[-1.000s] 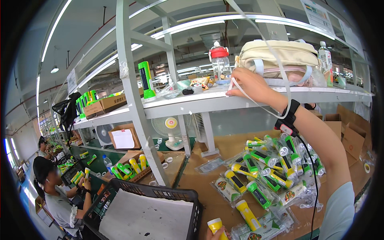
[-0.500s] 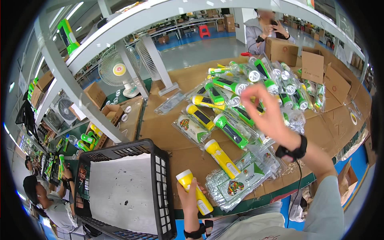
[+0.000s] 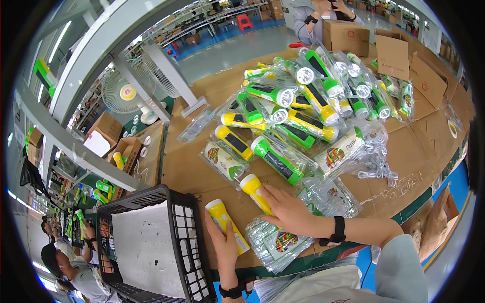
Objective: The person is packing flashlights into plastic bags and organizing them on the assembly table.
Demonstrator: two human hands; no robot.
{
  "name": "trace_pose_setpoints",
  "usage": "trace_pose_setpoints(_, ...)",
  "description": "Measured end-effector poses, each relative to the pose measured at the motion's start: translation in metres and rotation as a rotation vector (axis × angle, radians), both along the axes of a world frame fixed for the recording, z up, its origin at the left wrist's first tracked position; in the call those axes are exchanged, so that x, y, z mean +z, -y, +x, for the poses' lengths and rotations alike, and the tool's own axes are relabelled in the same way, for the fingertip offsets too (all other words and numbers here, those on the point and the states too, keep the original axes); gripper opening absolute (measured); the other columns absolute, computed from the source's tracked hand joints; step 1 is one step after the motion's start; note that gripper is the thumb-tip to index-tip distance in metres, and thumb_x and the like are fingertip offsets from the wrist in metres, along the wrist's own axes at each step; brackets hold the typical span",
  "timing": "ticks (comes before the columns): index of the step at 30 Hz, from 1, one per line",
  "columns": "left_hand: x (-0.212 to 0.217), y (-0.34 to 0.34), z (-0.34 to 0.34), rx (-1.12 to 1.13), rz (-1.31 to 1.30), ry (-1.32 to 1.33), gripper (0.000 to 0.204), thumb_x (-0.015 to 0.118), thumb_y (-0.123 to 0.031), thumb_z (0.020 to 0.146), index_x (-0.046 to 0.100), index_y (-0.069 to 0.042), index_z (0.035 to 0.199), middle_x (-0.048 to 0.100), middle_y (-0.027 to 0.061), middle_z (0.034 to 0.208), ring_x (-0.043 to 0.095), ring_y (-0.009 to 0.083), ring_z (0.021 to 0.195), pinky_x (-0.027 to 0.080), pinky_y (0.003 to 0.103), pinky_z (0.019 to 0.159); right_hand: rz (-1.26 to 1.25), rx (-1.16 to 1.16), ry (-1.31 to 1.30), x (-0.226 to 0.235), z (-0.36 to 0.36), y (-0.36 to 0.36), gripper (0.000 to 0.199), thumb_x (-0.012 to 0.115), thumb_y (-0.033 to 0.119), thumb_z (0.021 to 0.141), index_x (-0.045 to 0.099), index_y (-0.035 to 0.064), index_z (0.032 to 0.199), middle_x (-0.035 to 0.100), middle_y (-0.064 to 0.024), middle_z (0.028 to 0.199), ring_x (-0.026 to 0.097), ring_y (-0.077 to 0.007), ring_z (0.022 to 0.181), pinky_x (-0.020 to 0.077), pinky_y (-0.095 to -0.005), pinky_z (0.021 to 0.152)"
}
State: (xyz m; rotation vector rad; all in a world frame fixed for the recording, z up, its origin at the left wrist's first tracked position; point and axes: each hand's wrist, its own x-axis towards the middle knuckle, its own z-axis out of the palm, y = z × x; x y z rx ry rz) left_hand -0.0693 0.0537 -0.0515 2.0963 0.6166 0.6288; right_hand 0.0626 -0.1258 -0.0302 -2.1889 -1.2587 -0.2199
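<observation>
- Setting: factory-type workshop with a table covered in brown cardboard.
- Left hand: closed around a yellow-and-white flashlight, just right of the crate; white head end pointing away from the body.
- Right hand: fingers together, laid over a second flashlight, also yellow and white; firmness of grip not possible to tell; lower end hidden beneath the hand.
- Below right hand: stack of clear plastic bags with printed inserts.
- Left of left hand: black plastic crate, lined with a white sheet.
- Beyond both hands: heap of bagged flashlights, green and yellow, some with dark panels upward.
- Right of heap: bagged white cables.
- Farther right: brown cardboard boxes.
- Far left: grey metal frame, with a standing fan behind.
- Outermost: one person across the table, another at lower left.
</observation>
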Motion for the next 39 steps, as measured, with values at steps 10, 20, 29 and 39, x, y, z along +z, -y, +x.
trace_pose_setpoints(10,0.029,-0.01,0.01,-0.093,-0.248,-0.102,0.063,0.058,0.004,0.086,0.03,0.004,0.143,0.036,0.0206,0.142,0.04,0.0316,0.132,0.037,0.039,0.107,-0.03,0.043,-0.311,0.016,0.014,0.032,0.058,0.063,0.031,0.087,0.046,-0.0037,0.13,0.056,-0.0214,0.121,0.057,-0.0346,0.107,0.049,-0.0408,0.087)
trace_pose_setpoints(20,0.066,0.099,-0.027,-0.596,0.216,-0.287,0.046,0.073,-0.004,0.073,0.058,0.0,0.117,0.058,0.0171,0.123,0.053,0.0363,0.116,0.041,0.041,0.101,-0.276,0.289,0.027,0.012,0.022,0.152,0.044,0.063,0.024,0.085,0.054,0.0087,0.125,0.053,-0.0073,0.131,0.049,-0.0217,0.122,0.0442,-0.0386,0.097)
trace_pose_setpoints(29,0.052,0.111,0.004,-0.679,0.305,-0.249,0.044,0.077,-0.012,0.07,0.06,0.0,0.109,0.06,0.0134,0.114,0.06,0.0329,0.101,0.051,0.039,0.084,-0.326,0.511,0.248,0.007,0.02,0.132,0.04,0.055,0.015,0.081,0.056,-0.0029,0.117,0.056,-0.0159,0.127,0.058,-0.0256,0.113,0.0477,-0.0337,0.094)
trace_pose_setpoints(39,0.038,0.121,-0.005,-0.586,0.344,-0.006,0.015,0.072,-0.003,0.073,0.064,-0.003,0.085,0.065,0.0077,0.091,0.064,0.0272,0.078,0.052,0.033,0.065,-0.295,0.542,0.009,0.012,0.009,0.119,0.031,0.059,0.018,0.085,0.059,-0.0003,0.11,0.059,-0.0136,0.122,0.062,-0.025,0.103,0.0531,-0.0345,0.08)
